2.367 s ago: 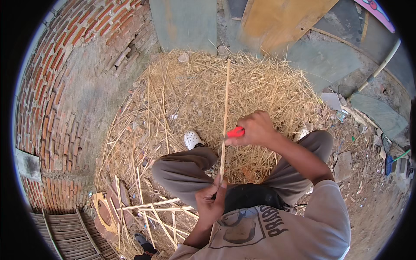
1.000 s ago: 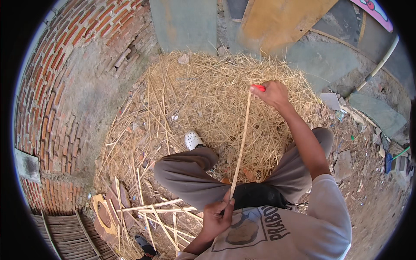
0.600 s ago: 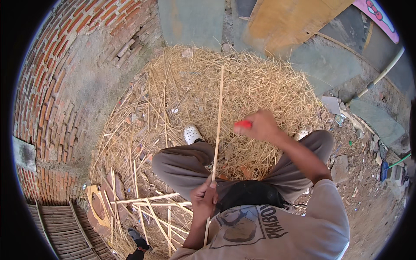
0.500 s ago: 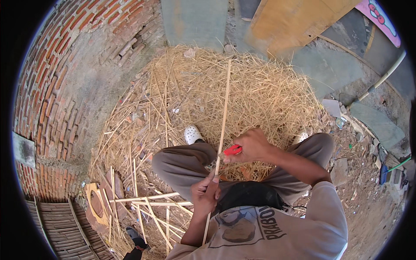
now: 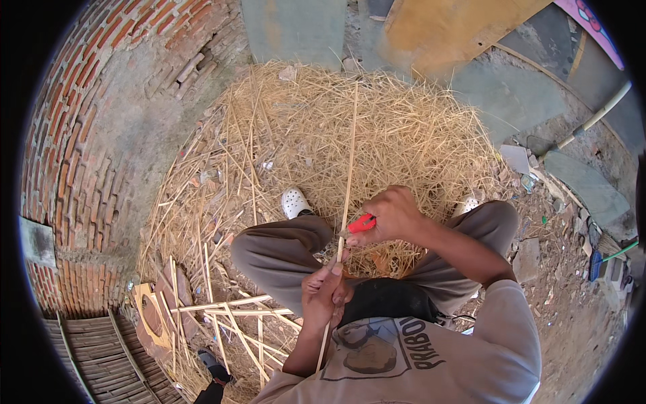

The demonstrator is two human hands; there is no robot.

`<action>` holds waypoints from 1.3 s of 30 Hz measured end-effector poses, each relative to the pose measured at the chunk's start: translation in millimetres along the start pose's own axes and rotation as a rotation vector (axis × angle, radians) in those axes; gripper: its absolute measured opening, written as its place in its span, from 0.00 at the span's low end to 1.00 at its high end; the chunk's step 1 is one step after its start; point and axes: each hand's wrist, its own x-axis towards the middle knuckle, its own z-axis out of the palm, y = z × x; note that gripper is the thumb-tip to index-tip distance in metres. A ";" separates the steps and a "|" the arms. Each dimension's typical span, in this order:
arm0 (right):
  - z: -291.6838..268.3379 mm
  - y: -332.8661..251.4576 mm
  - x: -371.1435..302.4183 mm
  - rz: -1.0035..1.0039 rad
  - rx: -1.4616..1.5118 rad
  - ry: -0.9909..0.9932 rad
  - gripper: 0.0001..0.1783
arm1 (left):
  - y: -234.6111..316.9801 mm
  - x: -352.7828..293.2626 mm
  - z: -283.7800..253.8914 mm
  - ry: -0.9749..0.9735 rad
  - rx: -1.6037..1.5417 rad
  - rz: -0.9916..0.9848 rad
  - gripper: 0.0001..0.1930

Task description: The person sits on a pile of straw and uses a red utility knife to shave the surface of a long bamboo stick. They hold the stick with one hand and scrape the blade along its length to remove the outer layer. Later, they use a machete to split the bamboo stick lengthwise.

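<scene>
A long, thin pale bamboo strip point(image 5: 351, 158) runs from my lap out over a heap of shavings. My left hand point(image 5: 324, 291) is closed around its lower part, and the strip's tail passes down beside my shirt. In my right hand point(image 5: 393, 217) is a knife with a red handle point(image 5: 362, 223), the fingers wrapped round it. The knife's blade is hard to make out; it meets the strip a little above my left hand.
Bamboo shavings point(image 5: 404, 128) pile up before my crossed legs. Several cut strips point(image 5: 229, 310) lie crosswise at my left, near a board with a round hole point(image 5: 149, 316). A brick wall point(image 5: 87, 155) rises at left; flat panels point(image 5: 293, 34) stand at the far side.
The right hand and knife have shifted only slightly. My left hand has moved a little up the strip, its thumb now nearer the knife. The view has tilted slightly.
</scene>
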 end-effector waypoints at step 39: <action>-33.3 147.7 19.5 0.895 0.015 0.181 0.48 | -18.3 -62.5 -40.8 0.067 0.359 0.023 0.13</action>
